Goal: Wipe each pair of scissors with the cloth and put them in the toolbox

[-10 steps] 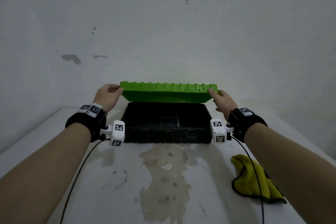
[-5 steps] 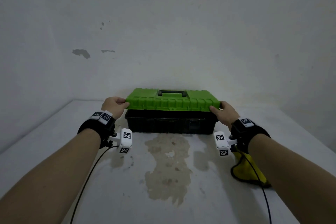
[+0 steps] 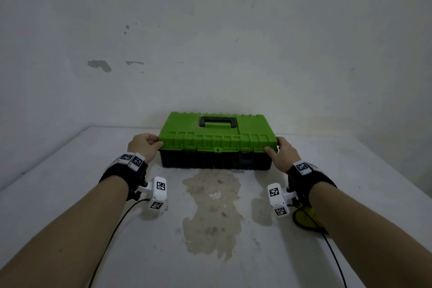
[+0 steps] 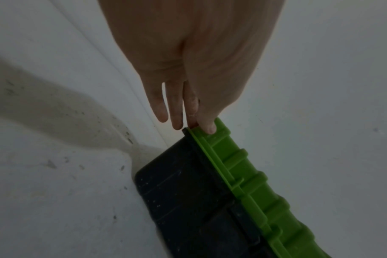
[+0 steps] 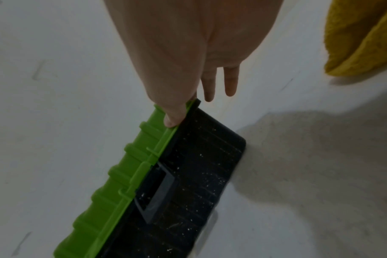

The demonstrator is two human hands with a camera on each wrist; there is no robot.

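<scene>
The toolbox stands closed at the back of the table, its green lid (image 3: pixel 217 133) down on the black base (image 3: pixel 210 161). My left hand (image 3: pixel 155 142) holds the lid's front left corner; in the left wrist view the thumb (image 4: pixel 210 128) lies on the lid (image 4: pixel 254 185) and the fingers reach down the side. My right hand (image 3: pixel 274 146) holds the front right corner the same way, thumb (image 5: pixel 172 118) on the lid (image 5: pixel 113 188). The yellow cloth (image 3: pixel 306 218) lies under my right wrist, mostly hidden. No scissors are in view.
The white table (image 3: pixel 93 194) has a brown stain (image 3: pixel 212 208) in front of the toolbox. A black carry handle (image 3: pixel 217 121) lies flat on the lid. A dark latch (image 5: pixel 157 188) sits on the front. The wall stands right behind the toolbox.
Both hands have swung the green lid down from raised to fully closed on the base. The inside of the toolbox is now hidden.
</scene>
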